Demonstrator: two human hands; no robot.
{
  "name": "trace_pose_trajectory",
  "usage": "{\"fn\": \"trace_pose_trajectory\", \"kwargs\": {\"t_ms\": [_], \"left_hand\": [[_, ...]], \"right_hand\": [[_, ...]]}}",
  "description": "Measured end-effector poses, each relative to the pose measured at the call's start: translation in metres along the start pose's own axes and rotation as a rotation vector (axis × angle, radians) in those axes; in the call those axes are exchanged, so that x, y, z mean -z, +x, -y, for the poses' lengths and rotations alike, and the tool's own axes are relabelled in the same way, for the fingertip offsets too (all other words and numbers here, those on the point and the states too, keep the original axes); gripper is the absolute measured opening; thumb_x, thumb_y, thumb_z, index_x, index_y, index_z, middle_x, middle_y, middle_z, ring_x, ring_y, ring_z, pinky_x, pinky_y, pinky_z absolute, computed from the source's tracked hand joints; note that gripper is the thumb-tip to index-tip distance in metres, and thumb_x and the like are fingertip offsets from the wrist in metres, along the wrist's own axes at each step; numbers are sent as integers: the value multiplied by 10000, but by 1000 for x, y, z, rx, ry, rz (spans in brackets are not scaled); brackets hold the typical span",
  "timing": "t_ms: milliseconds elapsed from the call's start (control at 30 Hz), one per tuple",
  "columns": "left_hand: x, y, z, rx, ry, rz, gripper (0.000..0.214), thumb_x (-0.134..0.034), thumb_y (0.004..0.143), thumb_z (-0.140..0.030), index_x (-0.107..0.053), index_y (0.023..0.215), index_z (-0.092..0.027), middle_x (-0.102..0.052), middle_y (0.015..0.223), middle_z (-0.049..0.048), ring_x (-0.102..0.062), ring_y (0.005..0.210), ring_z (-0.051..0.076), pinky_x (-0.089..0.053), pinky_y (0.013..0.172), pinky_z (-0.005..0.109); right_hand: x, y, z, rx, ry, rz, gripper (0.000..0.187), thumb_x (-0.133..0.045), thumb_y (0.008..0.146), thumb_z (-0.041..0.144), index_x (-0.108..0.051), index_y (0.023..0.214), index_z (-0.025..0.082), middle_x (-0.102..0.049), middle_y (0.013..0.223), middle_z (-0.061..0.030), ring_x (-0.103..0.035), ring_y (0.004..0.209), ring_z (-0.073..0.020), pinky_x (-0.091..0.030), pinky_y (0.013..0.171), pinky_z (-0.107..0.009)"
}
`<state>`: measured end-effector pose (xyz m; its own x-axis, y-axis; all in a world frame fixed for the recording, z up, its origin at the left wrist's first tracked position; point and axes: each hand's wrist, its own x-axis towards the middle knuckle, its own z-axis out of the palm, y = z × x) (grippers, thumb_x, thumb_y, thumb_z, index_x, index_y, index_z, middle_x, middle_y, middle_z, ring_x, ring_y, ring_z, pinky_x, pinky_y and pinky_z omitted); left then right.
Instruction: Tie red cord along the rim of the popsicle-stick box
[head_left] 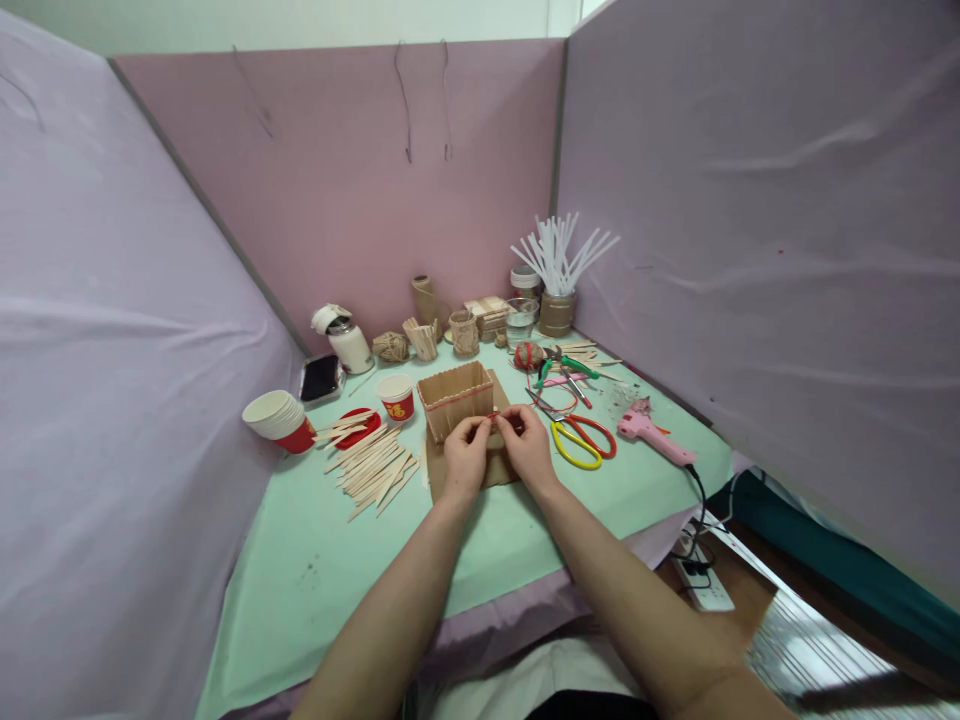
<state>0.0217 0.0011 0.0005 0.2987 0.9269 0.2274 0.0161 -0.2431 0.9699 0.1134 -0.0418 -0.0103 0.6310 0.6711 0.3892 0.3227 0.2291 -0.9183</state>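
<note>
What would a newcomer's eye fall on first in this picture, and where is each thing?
Probably the two hands in the middle: the left hand and right hand pinch a small red thing beside a cardboard box. Then the white sticks fanning from a jar in the back right corner, and the pink glue gun near the table's right edge.

Brown box (pixel 442 422), probably red-striped; pink glue gun (pixel 646 430).
</note>
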Motion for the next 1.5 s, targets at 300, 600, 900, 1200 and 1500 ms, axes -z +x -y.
{"fn": "trace_pose_trajectory", "kwargs": {"t_ms": [300, 600, 900, 1200, 1500], "left_hand": [[1, 0, 2, -150, 144, -11, 187, -517, 796, -279, -660, 812, -158, -657, 851, 54, -583, 818, 160, -436, 795, 276], [0, 1, 5, -129, 142, 4, 171, -534, 772, -256, -670, 767, -152, -652, 821, 58, -574, 803, 160, -424, 785, 280], [7, 11, -6, 748, -747, 332, 154, -540, 722, -160, -473, 588, -124, -389, 492, -59, -235, 363, 11, -212, 367, 153], [6, 0, -12, 82, -93, 32, 119, -582, 745, -247, -604, 712, -135, -607, 716, 17, -541, 685, 110, -419, 663, 216], [10, 0, -9, -293, 422, 61, 138, -488, 807, -160, -623, 781, -165, -635, 832, 50, -554, 822, 159, -412, 781, 287]], "right_hand": [[0, 0, 2, 39, -28, 10, 177, -542, 788, 329, -662, 775, 200, -573, 802, -39, -552, 731, -158, -457, 665, -290], [1, 1, 1, 47, 4, 43, 149, -534, 789, 302, -636, 763, 197, -574, 827, -35, -554, 800, -165, -456, 712, -295], [-2, -4, 7, 157, 16, 108, 110, -499, 818, 270, -579, 790, 201, -530, 856, -29, -536, 805, -152, -444, 725, -288], [-2, -1, 1, 52, 60, 108, 133, -538, 796, 325, -561, 780, 195, -529, 848, -26, -531, 770, -151, -445, 684, -281], [-5, 2, -9, -70, 124, 83, 230, -564, 760, 419, -567, 746, 190, -583, 762, -18, -537, 740, -160, -431, 684, -280]]}}
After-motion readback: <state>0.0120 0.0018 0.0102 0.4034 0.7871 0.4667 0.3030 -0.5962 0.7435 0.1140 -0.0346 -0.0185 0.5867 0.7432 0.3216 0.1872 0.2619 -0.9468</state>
